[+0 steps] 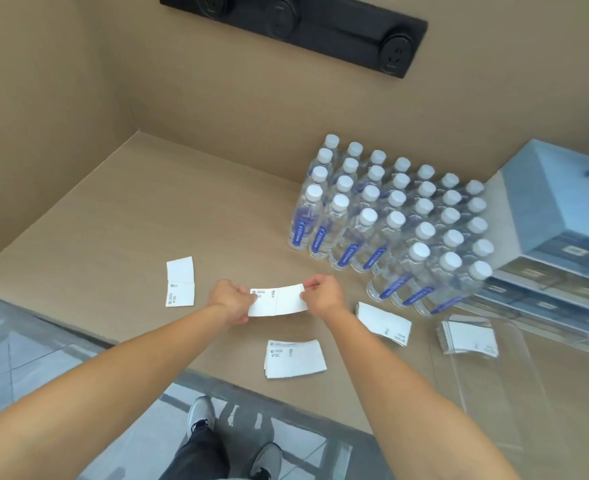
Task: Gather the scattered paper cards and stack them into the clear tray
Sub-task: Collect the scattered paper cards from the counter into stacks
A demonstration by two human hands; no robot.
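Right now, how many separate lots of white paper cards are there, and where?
White paper cards held by left hand and right hand: 1
Loose lots on the tan table: 3
Lot in the clear plastic tray: 1
Total: 5

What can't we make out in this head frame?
- Print on the held card: too small and blurred, head view.
- How many cards the left hand and right hand hold: edges covered by fingers.
- Count in the tray stack: too blurred.
- Clear tray: its walls barely show against the table.
- Blue box: cut off by the right edge.
- Rear bottle labels: hidden behind front bottles.
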